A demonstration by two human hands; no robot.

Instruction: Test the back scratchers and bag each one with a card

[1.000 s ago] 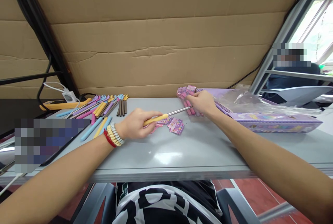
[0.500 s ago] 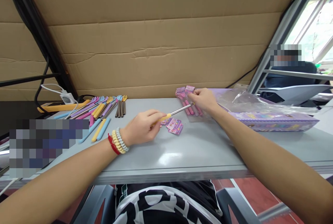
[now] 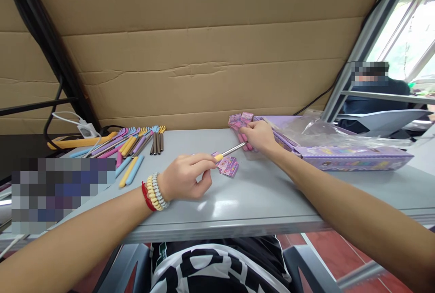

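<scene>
My left hand [image 3: 188, 176] is closed round a yellow-handled metal rod [image 3: 234, 148]. The shaft points up and right, its far end at the fingers of my right hand [image 3: 260, 135]. That hand pinches a pink-purple printed card [image 3: 245, 118] by its lower part. Under the card, pink handles [image 3: 249, 146] lie partly behind my fingers. Several loose small purple cards [image 3: 229, 166] are on the table just below the rod. To the left lies a pile of back scratchers [image 3: 136, 141] with coloured claw ends and handles.
A purple box [image 3: 353, 159] with clear plastic bags [image 3: 306, 127] on it stands at the right. The grey table [image 3: 272, 197] backs onto a cardboard wall [image 3: 204, 80]. A white plug [image 3: 87, 129] with cable sits at the far left. Another person [image 3: 377, 91] sits beyond the frame at right.
The rod's far end has moved down and left, from over my right hand to below its fingers. My right hand has shifted slightly left. My left hand has dropped a little.
</scene>
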